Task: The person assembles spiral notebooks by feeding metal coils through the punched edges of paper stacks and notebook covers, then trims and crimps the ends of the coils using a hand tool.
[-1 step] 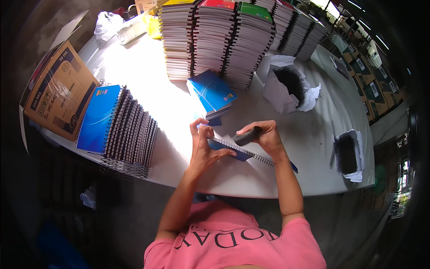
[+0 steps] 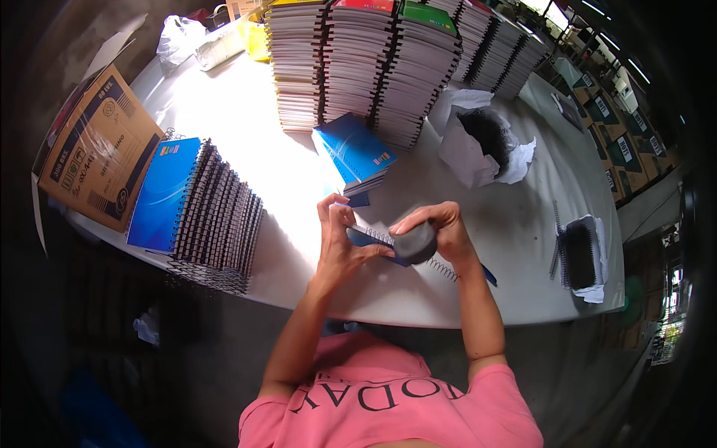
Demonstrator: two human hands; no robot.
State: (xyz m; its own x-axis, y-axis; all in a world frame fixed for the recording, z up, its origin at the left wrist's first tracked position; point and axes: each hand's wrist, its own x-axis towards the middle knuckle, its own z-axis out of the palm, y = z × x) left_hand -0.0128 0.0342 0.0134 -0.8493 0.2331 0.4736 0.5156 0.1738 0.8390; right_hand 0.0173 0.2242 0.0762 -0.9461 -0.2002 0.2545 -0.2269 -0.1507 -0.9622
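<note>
My left hand (image 2: 343, 243) grips a small blue notebook (image 2: 366, 237) on edge, thumb on the near side and fingers on the far side. A wire coil (image 2: 442, 269) runs along the notebook's upper edge and sticks out past its right end. My right hand (image 2: 444, 228) is closed round a dark grey tool with a rounded end (image 2: 415, 243), held over the coil; its far end is blurred. Just beyond my hands lies a small stack of blue notebooks (image 2: 355, 149). A dark blue pen-like thing (image 2: 489, 276) lies beside my right wrist.
Coil-bound blue notebooks (image 2: 166, 198) stand stacked at left, beside a cardboard box (image 2: 101, 153). Tall notebook stacks (image 2: 358, 71) rise at the back. Two paper-wrapped bundles of dark coils, one farther off (image 2: 463, 157) and one nearer (image 2: 579, 257), lie on the white table (image 2: 523, 231) at right.
The dark grey tool has tipped toward me, and its rounded end now covers part of the coil. My left hand and the notebook stay almost in place.
</note>
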